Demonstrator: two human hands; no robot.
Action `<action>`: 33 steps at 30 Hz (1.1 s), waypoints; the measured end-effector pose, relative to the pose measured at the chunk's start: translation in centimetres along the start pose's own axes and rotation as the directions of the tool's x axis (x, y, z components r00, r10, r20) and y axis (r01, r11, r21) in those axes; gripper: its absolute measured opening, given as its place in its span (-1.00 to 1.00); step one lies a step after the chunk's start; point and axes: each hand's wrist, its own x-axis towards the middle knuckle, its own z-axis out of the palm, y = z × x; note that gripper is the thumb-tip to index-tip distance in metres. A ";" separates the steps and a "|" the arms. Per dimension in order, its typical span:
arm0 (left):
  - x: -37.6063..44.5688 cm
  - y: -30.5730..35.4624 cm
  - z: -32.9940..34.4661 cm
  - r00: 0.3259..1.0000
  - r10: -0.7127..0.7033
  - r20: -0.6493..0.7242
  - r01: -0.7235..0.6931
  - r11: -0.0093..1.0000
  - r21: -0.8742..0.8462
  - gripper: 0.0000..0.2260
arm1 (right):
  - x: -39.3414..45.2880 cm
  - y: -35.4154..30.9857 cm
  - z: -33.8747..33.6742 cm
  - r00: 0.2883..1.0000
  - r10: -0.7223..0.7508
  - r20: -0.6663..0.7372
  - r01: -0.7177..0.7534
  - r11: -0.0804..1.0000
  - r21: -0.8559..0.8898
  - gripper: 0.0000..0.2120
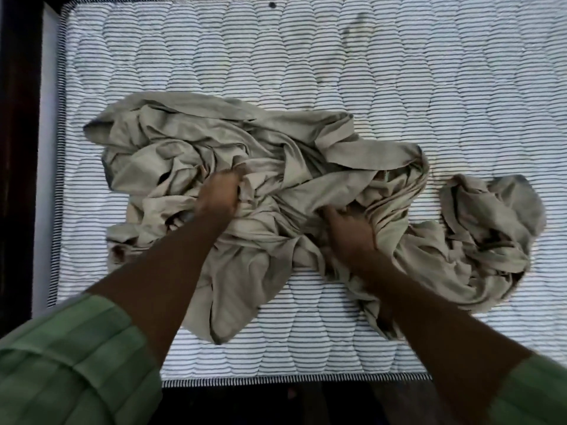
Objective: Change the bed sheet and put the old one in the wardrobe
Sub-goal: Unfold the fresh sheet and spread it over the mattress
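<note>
- Left hand [219, 194] dug into middle of sheet [270, 191], fingers curled shut on a bunch of folds
- Right hand [349, 230] buried in right part of heap, clenched on cloth too; fingertips mostly hidden by fabric
- Green sleeves [70, 357] pushed up, forearms bare, reaching over near edge of mattress [306, 56]
- Sheet: thin, limp, light by the look; no stiffness, sags and trails wherever unsupported; not slippery, not fragile
- Best hold, as a guess: deep handfuls near the middle, then sweep in loose ends; loose lobe at far right [491, 222] and tail hanging toward near edge likely to drag otherwise
- Looks: plain khaki-beige, heavily crumpled, dark shadows in creases, no print
- Location: bunched mid-mattress, left of centre to right, all on top of striped quilted mattress; mattress otherwise bare
- Dark bed frame [18, 148] at left, dark floor at bottom
</note>
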 end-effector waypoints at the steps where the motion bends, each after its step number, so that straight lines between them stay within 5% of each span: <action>1: 0.1 -1.2 -0.1 0.999 -0.034 0.008 0.034 0.998 0.053 -0.65 | -0.1 1.8 -0.1 0.998 0.050 0.028 -0.049 0.998 -0.040 -0.63; 5: -0.7 -7.2 0.0 0.979 -0.198 0.039 0.187 0.963 0.196 -0.77 | -1.3 9.7 -2.0 0.967 0.248 0.054 -0.232 0.951 -0.203 -0.76; 8: -1.9 -8.6 -0.2 0.965 -0.262 0.024 0.251 0.944 0.214 -0.79 | -2.1 12.7 -4.4 0.894 0.448 -0.012 -0.444 0.880 -0.167 -0.73; 10: -2.4 -7.7 0.1 0.963 -0.268 -0.010 0.262 0.931 0.253 -0.69 | -1.8 10.7 -4.9 0.929 0.342 -0.142 -0.354 0.933 -0.070 -0.71; 13: -2.8 -4.9 1.9 0.979 -0.197 -0.045 0.202 0.959 0.198 -0.35 | -0.6 4.2 -2.8 0.969 -0.033 -0.244 0.031 0.999 -0.015 -0.74; 15: -3.1 -3.0 3.5 0.992 -0.126 -0.027 0.129 0.982 0.137 -0.31 | 0.3 0.2 -0.6 0.981 -0.057 -0.187 0.066 0.997 0.043 -0.62; 18: -3.5 -1.8 4.0 0.994 -0.084 0.071 0.077 0.992 0.099 -0.50 | 0.9 -2.1 1.2 0.990 0.091 -0.107 -0.089 0.996 0.024 -0.54; 23: -4.2 -6.2 3.2 0.981 -0.181 0.070 0.158 0.956 0.247 -0.63 | -0.7 3.4 0.1 0.997 0.082 0.004 -0.082 0.996 -0.019 -0.77; 27: -4.0 -7.5 4.2 0.981 -0.185 0.055 0.166 0.954 0.251 -0.63 | -2.7 7.5 -1.4 0.961 0.254 0.108 -0.245 0.966 -0.087 -0.48; 29: -3.5 -5.9 4.2 0.971 -0.210 0.111 0.168 0.939 0.300 -0.66 | -2.3 7.3 -2.5 0.877 0.320 0.358 -0.303 0.947 -0.103 -0.40; 31: -3.3 -4.2 4.2 0.965 -0.223 0.138 0.147 0.895 0.420 -0.65 | -1.4 6.7 -3.2 0.711 0.347 0.611 -0.389 0.919 -0.070 -0.60; 32: -3.2 -3.5 4.1 0.972 -0.205 0.117 0.126 0.869 0.479 -0.65 | -1.0 6.6 -3.2 0.672 0.361 0.647 -0.477 0.879 0.005 -0.66; 33: -3.1 -2.9 4.1 0.984 -0.163 0.078 0.102 0.857 0.506 -0.64 | -0.7 6.7 -3.0 0.704 0.343 0.622 -0.521 0.844 0.124 -0.65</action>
